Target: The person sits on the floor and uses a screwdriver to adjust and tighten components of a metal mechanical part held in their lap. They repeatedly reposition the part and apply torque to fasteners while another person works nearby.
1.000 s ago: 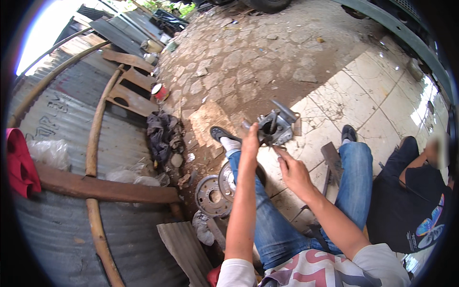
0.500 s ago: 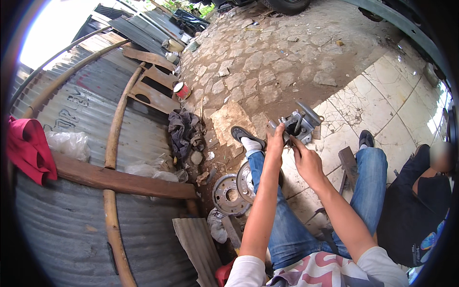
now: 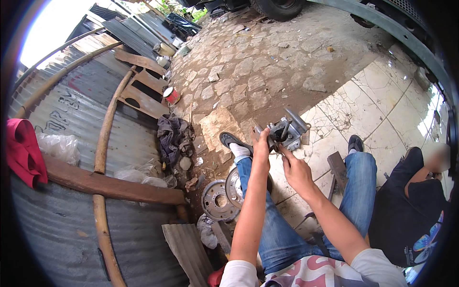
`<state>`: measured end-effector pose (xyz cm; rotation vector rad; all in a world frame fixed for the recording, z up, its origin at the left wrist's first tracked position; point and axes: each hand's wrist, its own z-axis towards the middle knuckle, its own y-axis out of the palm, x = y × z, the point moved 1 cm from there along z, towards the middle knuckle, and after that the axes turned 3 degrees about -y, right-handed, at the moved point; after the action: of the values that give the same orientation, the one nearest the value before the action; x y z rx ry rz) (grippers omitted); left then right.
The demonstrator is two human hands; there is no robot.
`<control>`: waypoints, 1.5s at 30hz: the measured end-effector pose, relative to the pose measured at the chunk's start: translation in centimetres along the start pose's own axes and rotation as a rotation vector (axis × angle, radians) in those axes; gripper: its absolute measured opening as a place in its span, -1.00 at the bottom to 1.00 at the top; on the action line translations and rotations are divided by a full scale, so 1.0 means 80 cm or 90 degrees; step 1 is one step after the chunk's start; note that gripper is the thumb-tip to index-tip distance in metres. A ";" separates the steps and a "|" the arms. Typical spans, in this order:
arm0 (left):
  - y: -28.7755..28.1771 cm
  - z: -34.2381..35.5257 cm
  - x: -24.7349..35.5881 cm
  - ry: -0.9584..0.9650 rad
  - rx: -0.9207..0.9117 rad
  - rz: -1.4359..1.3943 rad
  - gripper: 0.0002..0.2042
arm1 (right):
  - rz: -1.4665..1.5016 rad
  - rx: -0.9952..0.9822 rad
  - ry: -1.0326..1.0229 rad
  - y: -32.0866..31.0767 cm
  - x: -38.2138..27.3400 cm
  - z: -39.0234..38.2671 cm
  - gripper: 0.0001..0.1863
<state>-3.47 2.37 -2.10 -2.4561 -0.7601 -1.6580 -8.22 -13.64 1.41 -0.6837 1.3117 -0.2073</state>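
Observation:
A grey metal vehicle part [image 3: 289, 132], with a cylinder-like piece and a dark hollow, is held out above the floor between my knees. It resembles a brake caliper, though its exact kind is not plain. My left hand [image 3: 261, 146] is closed around its near left side, by a dark rounded piece. My right hand [image 3: 297, 171] touches the near edge, index finger reaching forward and the other fingers curled; their tips are partly hidden. Below my left forearm, two round metal plates with holes, a front one [image 3: 210, 201] and one behind it [image 3: 234, 187], lie overlapping on the ground.
Corrugated metal sheeting [image 3: 71, 158] with a wooden beam [image 3: 114, 185] stands at left. Dark rags [image 3: 173, 138] and a red can [image 3: 170, 95] lie beside it. A steel bar [image 3: 337, 167] rests near my right knee. Another person [image 3: 406, 205] sits close at right. A vehicle tyre [image 3: 282, 7] stands far off.
The whole view has shifted, so the scene sits a little further left in the picture. Both hands stay on the metal part, with only slight finger movement.

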 end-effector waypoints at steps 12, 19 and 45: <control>0.006 -0.005 0.004 -0.020 0.007 0.027 -0.13 | -0.003 0.012 -0.032 -0.002 0.005 -0.007 -0.61; 0.026 -0.014 0.008 0.030 0.026 0.069 -0.16 | -0.025 0.038 -0.048 0.001 0.017 -0.002 -0.60; 0.019 -0.029 0.010 0.096 0.116 0.022 -0.52 | 0.047 -0.007 -0.023 -0.016 0.002 -0.047 -0.52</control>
<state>-4.53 0.56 -0.10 -2.1824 -0.8050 -1.6589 -11.41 -16.03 1.64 -0.6449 1.3017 -0.1275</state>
